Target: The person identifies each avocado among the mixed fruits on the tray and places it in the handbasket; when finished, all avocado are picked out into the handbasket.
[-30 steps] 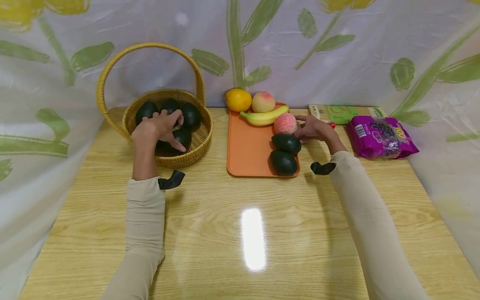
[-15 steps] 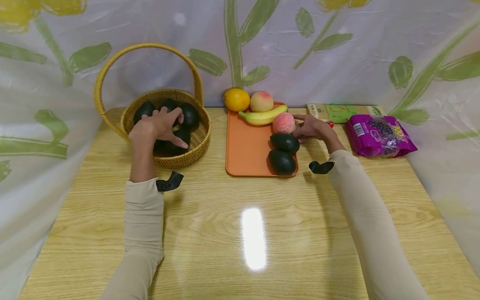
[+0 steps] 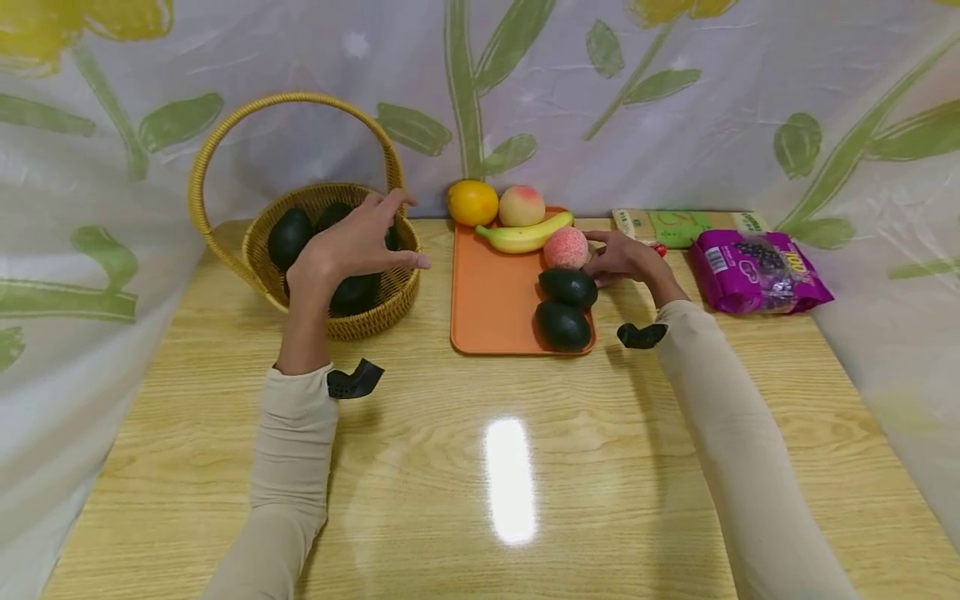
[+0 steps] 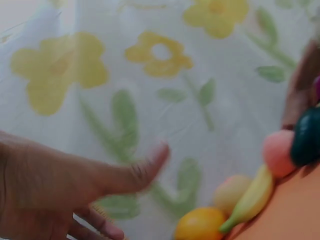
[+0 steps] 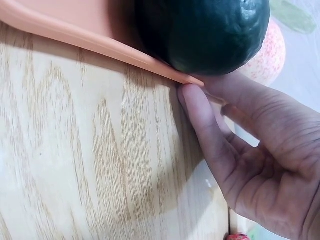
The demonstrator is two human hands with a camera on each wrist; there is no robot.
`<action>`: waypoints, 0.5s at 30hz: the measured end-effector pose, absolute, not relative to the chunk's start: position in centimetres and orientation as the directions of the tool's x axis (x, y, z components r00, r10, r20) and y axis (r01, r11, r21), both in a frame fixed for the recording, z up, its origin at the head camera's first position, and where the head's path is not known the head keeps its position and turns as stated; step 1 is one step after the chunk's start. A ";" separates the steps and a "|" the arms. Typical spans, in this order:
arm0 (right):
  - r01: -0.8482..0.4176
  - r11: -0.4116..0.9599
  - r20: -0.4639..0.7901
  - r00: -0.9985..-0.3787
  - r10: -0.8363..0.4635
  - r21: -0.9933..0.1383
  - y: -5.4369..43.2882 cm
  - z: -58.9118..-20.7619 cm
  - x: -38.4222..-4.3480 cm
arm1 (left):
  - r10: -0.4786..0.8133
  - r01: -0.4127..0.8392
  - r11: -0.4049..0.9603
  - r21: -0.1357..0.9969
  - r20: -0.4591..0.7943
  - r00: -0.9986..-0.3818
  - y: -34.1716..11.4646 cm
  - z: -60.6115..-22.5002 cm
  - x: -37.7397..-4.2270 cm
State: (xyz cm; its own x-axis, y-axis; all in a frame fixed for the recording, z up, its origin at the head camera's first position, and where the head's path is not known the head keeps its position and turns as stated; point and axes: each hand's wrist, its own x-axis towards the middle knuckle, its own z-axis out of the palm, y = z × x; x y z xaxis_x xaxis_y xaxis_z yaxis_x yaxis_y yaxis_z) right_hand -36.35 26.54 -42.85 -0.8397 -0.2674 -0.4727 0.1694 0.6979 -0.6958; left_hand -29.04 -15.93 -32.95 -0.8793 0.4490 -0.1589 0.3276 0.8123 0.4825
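Note:
My left hand (image 3: 352,242) is over the wicker basket (image 3: 375,321), fingers and thumb spread, holding nothing. Inside the basket lie several dark green avocados (image 3: 290,237), partly hidden by the hand. In the left wrist view the left hand (image 4: 65,180) stretches its thumb out against the backdrop. My right hand (image 3: 622,257) grips the right rim of an orange tray (image 3: 491,300). In the right wrist view its thumb (image 5: 197,105) meets the rim, beside an avocado (image 5: 205,35). Two avocados (image 3: 564,326) and a pink peach (image 3: 566,248) sit along that side of the tray.
At the tray's far end are a banana (image 3: 525,237), a paler peach (image 3: 522,206) and an orange-yellow fruit (image 3: 472,202). A purple grape-print bag (image 3: 761,273) and a flat green packet (image 3: 686,229) lie to the right. The basket's tall handle (image 3: 296,97) arches up near the floral backdrop.
My left hand has lifted from among the avocados in the basket and shifted right, its fingers spreading, with nothing in it. The right hand has stayed at the tray's edge.

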 end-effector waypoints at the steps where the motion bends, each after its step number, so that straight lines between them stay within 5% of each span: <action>1: 0.171 0.702 -0.476 -0.838 -0.265 -0.692 26.5 -42.8 -36.3 | 0.458 0.338 0.800 0.495 -0.141 -0.878 -15.2 -33.0 -28.9; 15: 0.196 0.719 -0.507 -0.827 -0.245 -0.667 26.4 -42.6 -36.5 | 0.655 0.529 0.645 0.552 -0.043 -0.754 -4.6 -36.1 -26.8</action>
State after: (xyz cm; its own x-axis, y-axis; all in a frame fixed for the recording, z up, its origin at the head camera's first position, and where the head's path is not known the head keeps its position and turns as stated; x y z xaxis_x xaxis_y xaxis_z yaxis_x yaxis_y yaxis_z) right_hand -36.50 26.41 -42.62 -0.8267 -0.2447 -0.5066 0.1958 0.7190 -0.6668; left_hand -26.79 -4.64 -36.07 -0.7544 0.6550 -0.0426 0.5285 0.6447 0.5522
